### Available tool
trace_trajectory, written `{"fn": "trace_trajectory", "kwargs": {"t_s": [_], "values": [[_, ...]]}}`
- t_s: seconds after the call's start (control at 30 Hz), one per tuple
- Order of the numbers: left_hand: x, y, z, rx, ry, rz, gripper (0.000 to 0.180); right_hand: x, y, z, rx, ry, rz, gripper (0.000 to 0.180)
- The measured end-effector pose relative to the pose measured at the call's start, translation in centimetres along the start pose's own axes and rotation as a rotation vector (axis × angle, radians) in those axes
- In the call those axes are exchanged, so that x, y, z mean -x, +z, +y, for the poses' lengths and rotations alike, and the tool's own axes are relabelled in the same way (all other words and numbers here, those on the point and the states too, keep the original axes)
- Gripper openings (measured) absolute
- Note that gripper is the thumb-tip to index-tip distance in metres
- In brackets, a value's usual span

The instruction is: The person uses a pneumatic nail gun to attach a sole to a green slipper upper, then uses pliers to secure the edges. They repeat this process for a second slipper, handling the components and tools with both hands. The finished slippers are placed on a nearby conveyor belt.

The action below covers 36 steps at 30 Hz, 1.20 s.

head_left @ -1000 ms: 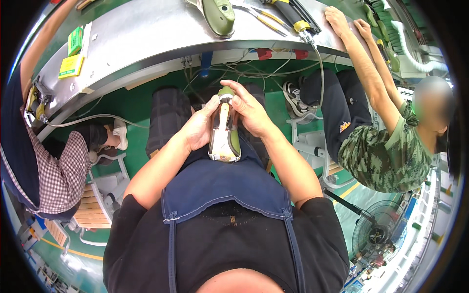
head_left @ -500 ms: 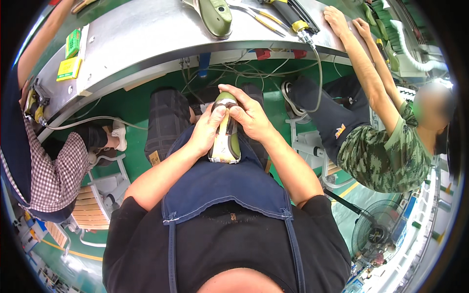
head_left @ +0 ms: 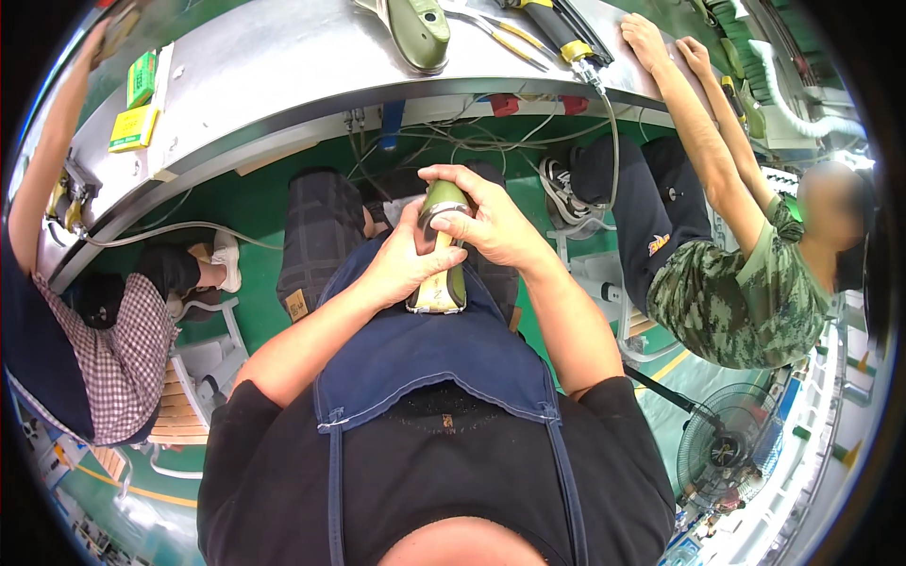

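Left hand (head_left: 398, 267) and right hand (head_left: 495, 224) together hold green shoe-shaped piece (head_left: 444, 193), upright over lap, between navy apron (head_left: 415, 344) and edge of counter (head_left: 311, 57). Left grip is curled around left side, thumb lying across pale strip (head_left: 437, 291). Right grip is bent around far end, thumb laid on top, near left thumb. On counter: second green piece (head_left: 420, 36), pliers (head_left: 524, 52) with yellow handles, black-and-yellow tool (head_left: 552, 21) with hose (head_left: 615, 141); at left, green box (head_left: 142, 78) beside yellow box (head_left: 134, 128).
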State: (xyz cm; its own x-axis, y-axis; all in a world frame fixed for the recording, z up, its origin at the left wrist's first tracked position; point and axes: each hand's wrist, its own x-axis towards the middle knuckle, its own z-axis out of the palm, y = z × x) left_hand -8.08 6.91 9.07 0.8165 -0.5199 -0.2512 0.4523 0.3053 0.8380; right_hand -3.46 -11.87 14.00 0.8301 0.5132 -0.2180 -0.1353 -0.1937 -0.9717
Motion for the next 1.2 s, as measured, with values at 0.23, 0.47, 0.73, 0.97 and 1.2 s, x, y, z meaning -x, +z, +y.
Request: {"fn": "trace_trajectory", "kwargs": {"t_s": [0.23,0.47,0.73,0.97,1.2], "values": [[0.4,-0.6,3.9,-0.191,0.322,0.065,0.115,0.5,1.5,-3.4,0.099,-0.363,0.064,0.135],[-0.5,-4.4,8.5,-0.842,0.966,0.176,0.119,1.3,2.5,-6.3,0.272,-0.578,0.165,0.109],[0.3,-5.3,13.1,-1.113,1.269,0.299,0.110,0.9,4.1,-8.9,0.569,-0.901,0.355,0.093],[0.0,-3.1,14.7,-1.064,1.383,0.082,0.097,-3.0,3.1,-10.0,0.686,-0.983,0.307,0.104],[-0.5,-2.7,15.5,-1.034,1.368,0.052,0.096,-3.4,2.7,-12.9,0.568,-1.058,0.241,0.093]]}}
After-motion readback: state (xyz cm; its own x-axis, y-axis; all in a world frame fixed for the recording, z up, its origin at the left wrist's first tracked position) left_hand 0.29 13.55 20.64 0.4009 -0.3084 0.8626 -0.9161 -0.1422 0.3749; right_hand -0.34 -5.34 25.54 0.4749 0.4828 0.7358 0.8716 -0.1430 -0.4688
